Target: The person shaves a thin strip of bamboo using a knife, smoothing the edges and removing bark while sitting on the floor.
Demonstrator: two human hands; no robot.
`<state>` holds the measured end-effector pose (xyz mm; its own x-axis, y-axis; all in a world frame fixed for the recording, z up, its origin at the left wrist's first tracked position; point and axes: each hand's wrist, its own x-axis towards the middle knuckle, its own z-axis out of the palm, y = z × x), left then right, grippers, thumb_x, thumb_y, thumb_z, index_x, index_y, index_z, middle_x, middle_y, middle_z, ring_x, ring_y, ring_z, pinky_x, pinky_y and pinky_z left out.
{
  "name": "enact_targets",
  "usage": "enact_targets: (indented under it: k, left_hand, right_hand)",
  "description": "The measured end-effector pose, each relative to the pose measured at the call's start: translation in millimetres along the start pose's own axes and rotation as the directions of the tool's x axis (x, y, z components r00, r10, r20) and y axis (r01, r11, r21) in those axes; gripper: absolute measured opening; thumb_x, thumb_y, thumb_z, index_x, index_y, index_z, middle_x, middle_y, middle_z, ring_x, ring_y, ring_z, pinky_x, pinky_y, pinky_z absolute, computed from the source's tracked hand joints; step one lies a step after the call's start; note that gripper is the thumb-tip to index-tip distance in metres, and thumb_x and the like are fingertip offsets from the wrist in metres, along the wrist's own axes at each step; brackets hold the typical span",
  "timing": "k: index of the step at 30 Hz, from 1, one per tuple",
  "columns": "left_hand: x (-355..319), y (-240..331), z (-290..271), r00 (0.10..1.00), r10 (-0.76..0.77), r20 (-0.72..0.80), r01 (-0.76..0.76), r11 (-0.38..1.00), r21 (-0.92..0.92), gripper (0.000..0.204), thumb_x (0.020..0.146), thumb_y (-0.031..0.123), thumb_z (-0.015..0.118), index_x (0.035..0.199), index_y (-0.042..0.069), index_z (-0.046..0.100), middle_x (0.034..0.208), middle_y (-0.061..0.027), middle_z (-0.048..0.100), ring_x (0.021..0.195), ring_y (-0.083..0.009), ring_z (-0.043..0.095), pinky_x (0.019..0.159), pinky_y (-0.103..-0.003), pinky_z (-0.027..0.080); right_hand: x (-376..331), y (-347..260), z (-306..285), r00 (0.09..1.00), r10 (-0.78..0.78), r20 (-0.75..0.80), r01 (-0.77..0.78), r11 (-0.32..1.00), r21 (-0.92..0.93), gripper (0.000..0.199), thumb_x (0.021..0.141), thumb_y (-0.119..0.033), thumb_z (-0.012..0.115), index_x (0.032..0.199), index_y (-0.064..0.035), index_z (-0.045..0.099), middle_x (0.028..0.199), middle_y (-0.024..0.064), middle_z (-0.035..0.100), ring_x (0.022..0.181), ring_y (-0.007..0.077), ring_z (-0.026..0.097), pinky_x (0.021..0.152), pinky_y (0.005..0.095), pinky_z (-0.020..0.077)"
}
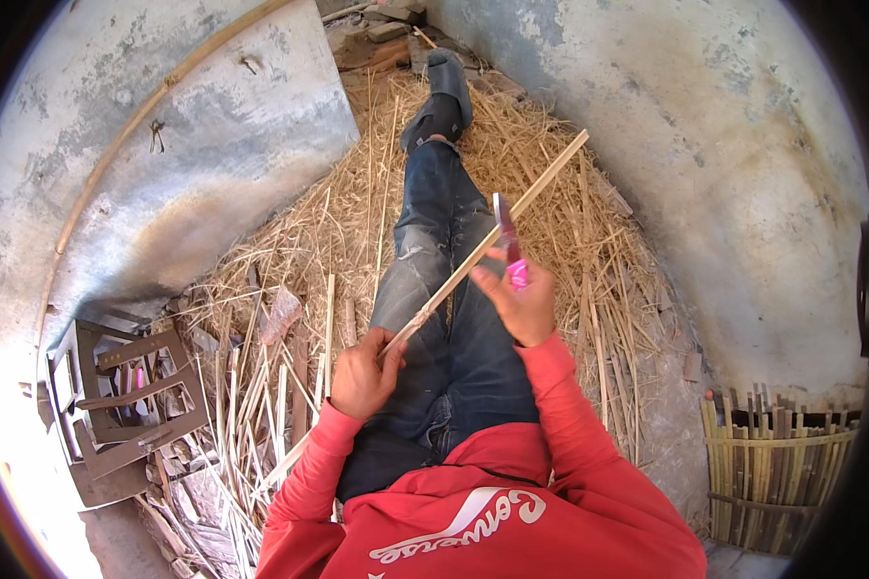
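A long, pale bamboo strip (548,176) slants across my legs, its far end pointing up to the right. Near its lower end, my left hand (365,374) is closed around it, above my thigh. My right hand (526,304) grips the pink handle of a knife (507,230). The blade stands upright against the strip, around its middle. Slight blur covers the right fingertips, and I cannot tell whether they also touch the strip. Below the blade, the strip looks rough and frayed close to my left hand.
Pale shavings (570,232) cover the floor around my outstretched legs. Loose strips (246,425) lie to my left, beside a dark slotted frame (179,381). A slatted bamboo basket (777,473) stands at the lower right. Walls rise on both sides; a long cane (106,159) leans at left.
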<state>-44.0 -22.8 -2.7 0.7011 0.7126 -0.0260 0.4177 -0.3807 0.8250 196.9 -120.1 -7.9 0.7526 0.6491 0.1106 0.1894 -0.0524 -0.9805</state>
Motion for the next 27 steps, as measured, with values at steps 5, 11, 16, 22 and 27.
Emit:
enact_targets:
  k: [5,11,16,22,27]
  left_hand:
    - [-5.7,17.1,-2.7,0.998,0.051,-0.046,-0.046,0.995,0.088,0.012,0.098,0.012,0.06,0.094,0.002,0.058,0.069,-0.0123,0.07,0.064,-0.0315,0.071,0.057,-0.04,0.053]
    - [-13.4,21.1,-4.8,0.993,0.09,-0.076,-0.084,0.993,0.082,0.01,0.099,0.011,0.058,0.096,0.002,0.056,0.071,-0.0125,0.07,0.063,-0.0317,0.07,0.056,-0.039,0.052]
    - [-17.8,37.7,-25.4,0.976,-0.071,0.204,0.086,0.994,-0.063,0.014,0.1,0.014,0.059,0.103,0.001,0.056,0.076,-0.0097,0.073,0.059,-0.0245,0.069,0.056,-0.036,0.052]
    - [-13.9,41.2,-69.8,0.801,0.02,0.599,0.147,0.962,-0.228,0.049,0.098,0.024,0.066,0.137,0.0,0.05,0.105,-0.0116,0.072,0.078,-0.018,0.069,0.072,-0.031,0.056]
    - [-6.5,41.0,-66.9,0.68,0.222,0.699,0.255,0.822,-0.509,0.062,0.103,0.031,0.056,0.154,0.002,0.034,0.127,-0.0145,0.06,0.108,-0.0214,0.062,0.093,-0.036,0.051]
  right_hand:
    - [-5.2,-9.3,35.3,0.987,-0.018,-0.16,0.011,0.999,-0.043,0.055,0.069,-0.036,0.094,0.099,-0.0014,0.064,0.061,-0.0088,0.043,0.052,0.0022,0.036,0.047,0.0226,0.0307]
    - [-5.4,-18.1,38.6,0.997,-0.059,-0.04,0.057,0.997,-0.061,0.04,0.078,-0.032,0.088,0.091,-0.002,0.066,0.06,-0.0082,0.045,0.054,0.0034,0.039,0.048,0.0246,0.0319]
    - [-7.1,-7.7,38.1,1.0,0.024,0.008,-0.025,0.967,0.255,0.026,0.091,-0.023,0.077,0.082,-0.0029,0.064,0.058,-0.0071,0.046,0.052,0.0038,0.04,0.047,0.0249,0.0305]
    - [1.7,-25.5,23.0,0.908,0.266,0.324,-0.412,0.707,0.574,0.019,0.097,-0.017,0.069,0.084,-0.006,0.061,0.056,-0.0067,0.043,0.042,0.0033,0.032,0.04,0.0239,0.0227]
    - [-6.6,-39.8,27.4,0.833,0.231,0.502,-0.538,0.551,0.638,0.02,0.1,-0.02,0.066,0.087,-0.0068,0.06,0.055,-0.0076,0.039,0.04,0.0031,0.028,0.039,0.0237,0.0197]
